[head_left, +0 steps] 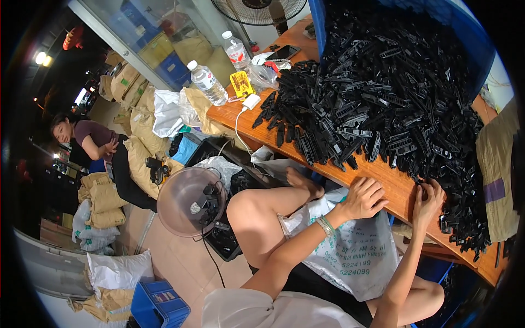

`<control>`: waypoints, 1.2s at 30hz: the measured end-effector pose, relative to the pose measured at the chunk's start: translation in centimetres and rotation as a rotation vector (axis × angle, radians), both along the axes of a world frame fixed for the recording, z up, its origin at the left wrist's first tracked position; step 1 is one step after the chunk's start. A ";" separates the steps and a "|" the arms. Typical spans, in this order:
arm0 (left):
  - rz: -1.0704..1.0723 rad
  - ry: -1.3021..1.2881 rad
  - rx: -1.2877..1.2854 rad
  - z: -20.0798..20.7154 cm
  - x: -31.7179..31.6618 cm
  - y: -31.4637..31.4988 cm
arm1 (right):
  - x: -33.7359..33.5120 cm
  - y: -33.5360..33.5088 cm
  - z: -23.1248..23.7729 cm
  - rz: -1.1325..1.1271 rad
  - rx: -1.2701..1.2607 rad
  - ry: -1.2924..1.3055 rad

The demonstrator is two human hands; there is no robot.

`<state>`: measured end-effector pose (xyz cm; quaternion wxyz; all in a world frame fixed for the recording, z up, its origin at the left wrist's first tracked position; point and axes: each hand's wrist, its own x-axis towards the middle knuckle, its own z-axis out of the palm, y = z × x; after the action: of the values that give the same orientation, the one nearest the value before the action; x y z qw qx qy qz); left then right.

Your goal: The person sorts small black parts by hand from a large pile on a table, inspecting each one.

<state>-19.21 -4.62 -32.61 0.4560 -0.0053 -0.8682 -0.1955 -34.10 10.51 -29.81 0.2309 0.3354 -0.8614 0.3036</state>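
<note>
A large heap of long, narrow black plastic parts (377,104) spreads over the wooden table (402,190). At the heap's near edge my right hand (429,201) has its fingers bent, the tips closed on a black plastic part at the border of the pile. My left hand (363,198) is by the table's front edge, fingers curled inward; whatever is inside them is hidden. Below both hands, a white printed woven sack (350,251) lies across my lap.
On the table's left stand two water bottles (208,83), a yellow box (241,85), a white charger (250,102) and a phone (284,53). A blue bin (316,24) backs the heap. Left of my knee are a round tub (175,202) and a blue crate (158,306). Another person (104,139) stands among sacks.
</note>
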 end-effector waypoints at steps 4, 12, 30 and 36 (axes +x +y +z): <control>0.002 0.014 -0.004 0.1 -0.1 0.0 | 0.0 0.1 0.0 0.008 -0.009 -0.018; -0.003 0.004 0.004 0.2 0.0 0.1 | 0.0 0.1 -0.1 0.010 -0.005 -0.058; 0.003 -0.006 0.002 -0.3 -0.3 0.5 | -0.9 0.8 -0.9 -0.033 0.034 0.047; -0.016 0.044 -0.006 -1.0 0.7 -0.7 | -0.7 -0.6 -1.6 0.065 0.037 0.069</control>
<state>-18.53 -5.34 -33.63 0.4733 -0.0177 -0.8585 -0.1964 -34.82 9.89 -31.41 0.2444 0.3775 -0.8470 0.2833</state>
